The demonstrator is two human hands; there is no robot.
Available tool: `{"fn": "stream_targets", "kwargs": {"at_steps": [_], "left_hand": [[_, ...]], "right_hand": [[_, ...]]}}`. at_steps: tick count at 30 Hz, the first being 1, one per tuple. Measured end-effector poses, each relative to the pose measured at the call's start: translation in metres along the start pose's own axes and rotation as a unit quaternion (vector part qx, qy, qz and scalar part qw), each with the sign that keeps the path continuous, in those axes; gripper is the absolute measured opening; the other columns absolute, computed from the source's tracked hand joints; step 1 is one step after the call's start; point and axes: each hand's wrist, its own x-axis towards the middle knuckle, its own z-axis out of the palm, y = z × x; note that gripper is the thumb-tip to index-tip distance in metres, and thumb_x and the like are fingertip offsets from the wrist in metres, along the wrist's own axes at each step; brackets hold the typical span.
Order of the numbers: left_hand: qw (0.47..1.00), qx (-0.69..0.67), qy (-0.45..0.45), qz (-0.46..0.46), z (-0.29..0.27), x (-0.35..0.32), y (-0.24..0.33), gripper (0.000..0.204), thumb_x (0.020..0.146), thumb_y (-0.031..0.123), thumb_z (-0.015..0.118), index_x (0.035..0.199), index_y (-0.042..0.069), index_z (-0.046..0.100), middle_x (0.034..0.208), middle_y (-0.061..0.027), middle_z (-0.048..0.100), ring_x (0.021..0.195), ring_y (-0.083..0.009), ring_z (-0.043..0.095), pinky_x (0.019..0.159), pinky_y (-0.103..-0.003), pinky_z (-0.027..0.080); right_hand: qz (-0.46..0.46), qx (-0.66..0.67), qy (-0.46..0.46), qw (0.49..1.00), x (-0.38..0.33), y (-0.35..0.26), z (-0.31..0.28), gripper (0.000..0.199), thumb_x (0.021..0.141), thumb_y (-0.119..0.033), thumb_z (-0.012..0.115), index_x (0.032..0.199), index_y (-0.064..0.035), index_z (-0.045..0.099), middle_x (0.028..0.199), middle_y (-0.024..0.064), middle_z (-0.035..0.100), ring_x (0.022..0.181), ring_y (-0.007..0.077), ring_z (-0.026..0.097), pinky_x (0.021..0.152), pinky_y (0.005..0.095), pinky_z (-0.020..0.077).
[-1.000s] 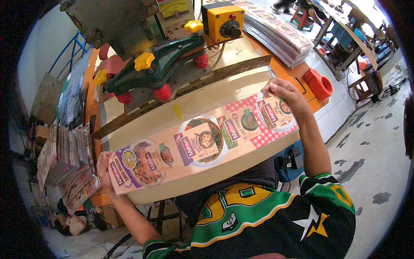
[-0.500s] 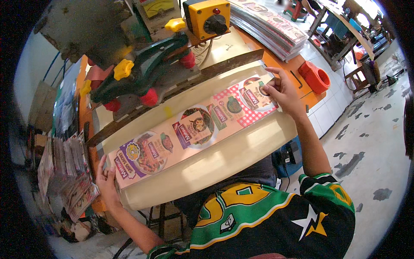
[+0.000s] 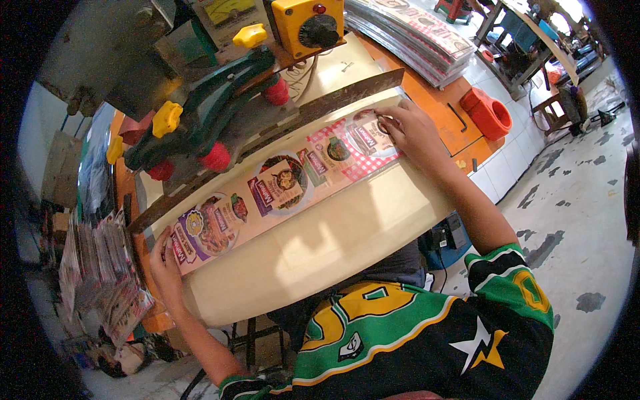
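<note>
A long printed strip (image 3: 280,183) with food pictures, purple labels and a red checked patch lies across a cream work surface (image 3: 320,247). Its far edge sits against a long rusty metal bar (image 3: 313,110) of a machine. My left hand (image 3: 163,263) pinches the strip's left end. My right hand (image 3: 413,133) presses down on the strip's right end, fingers near the bar. Behind the bar stands a green lever mechanism (image 3: 213,107) with red and yellow knobs.
A yellow control box (image 3: 307,23) with a black dial stands at the back. A stack of printed strips (image 3: 413,37) lies on the orange table at top right, near a red cup-like part (image 3: 487,113). More cut printed pieces (image 3: 100,273) pile at the left.
Both hands have pushed the strip away from me, so its far edge now lies up against the metal bar.
</note>
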Motion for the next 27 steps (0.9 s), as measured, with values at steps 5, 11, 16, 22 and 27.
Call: {"fn": "stream_targets", "kwargs": {"at_steps": [5, 11, 16, 22, 27], "left_hand": [[0.998, 0.025, -0.035, -0.038, 0.0, -0.003, 0.033, 0.036, 0.105, 0.016, 0.047, 0.135, 0.001, 0.06, 0.129, -0.0184, 0.066, 0.114, -0.0222, 0.063, 0.1, -0.033, 0.045], [0.997, 0.033, -0.011, -0.069, 0.012, 0.003, 0.017, 0.036, 0.105, 0.018, 0.049, 0.135, 0.001, 0.06, 0.126, -0.0196, 0.067, 0.112, -0.0244, 0.064, 0.098, -0.033, 0.046], [0.986, 0.023, 0.167, -0.016, 0.026, 0.002, -0.025, 0.028, 0.101, 0.02, 0.056, 0.116, -0.004, 0.061, 0.103, -0.0196, 0.07, 0.093, -0.0297, 0.065, 0.085, -0.04, 0.049], [0.976, 0.108, 0.013, -0.189, 0.018, 0.006, 0.016, 0.047, 0.101, 0.029, 0.055, 0.132, -0.006, 0.049, 0.126, -0.0279, 0.06, 0.114, -0.042, 0.059, 0.1, -0.044, 0.044], [0.98, 0.13, 0.149, -0.003, 0.025, 0.005, -0.012, 0.034, 0.1, 0.029, 0.058, 0.095, -0.005, 0.058, 0.084, -0.0234, 0.063, 0.073, -0.0383, 0.06, 0.07, -0.045, 0.047]], "right_hand": [[0.01, 0.031, 0.012, 0.999, 0.002, 0.01, 0.01, 0.021, 0.092, -0.02, 0.066, 0.109, -0.0096, 0.072, 0.096, 0.0171, 0.062, 0.086, 0.0361, 0.063, 0.077, 0.0442, 0.0501], [0.022, 0.0, 0.032, 0.999, -0.006, 0.011, 0.015, 0.02, 0.091, -0.019, 0.067, 0.108, -0.0091, 0.073, 0.097, 0.0164, 0.063, 0.088, 0.035, 0.064, 0.078, 0.0431, 0.0513], [0.024, -0.015, 0.038, 0.999, -0.009, 0.008, 0.016, 0.021, 0.091, -0.017, 0.067, 0.111, -0.0086, 0.072, 0.1, 0.0143, 0.065, 0.09, 0.033, 0.066, 0.079, 0.0405, 0.0517], [0.041, -0.037, 0.043, 0.998, -0.011, 0.008, 0.02, 0.021, 0.091, -0.016, 0.067, 0.11, -0.0098, 0.072, 0.098, 0.0127, 0.065, 0.088, 0.0323, 0.066, 0.078, 0.0401, 0.0519], [0.027, -0.035, 0.049, 0.998, -0.013, 0.007, 0.021, 0.019, 0.091, -0.016, 0.067, 0.108, -0.0086, 0.072, 0.097, 0.0135, 0.064, 0.087, 0.0321, 0.065, 0.077, 0.0404, 0.0516]]}}
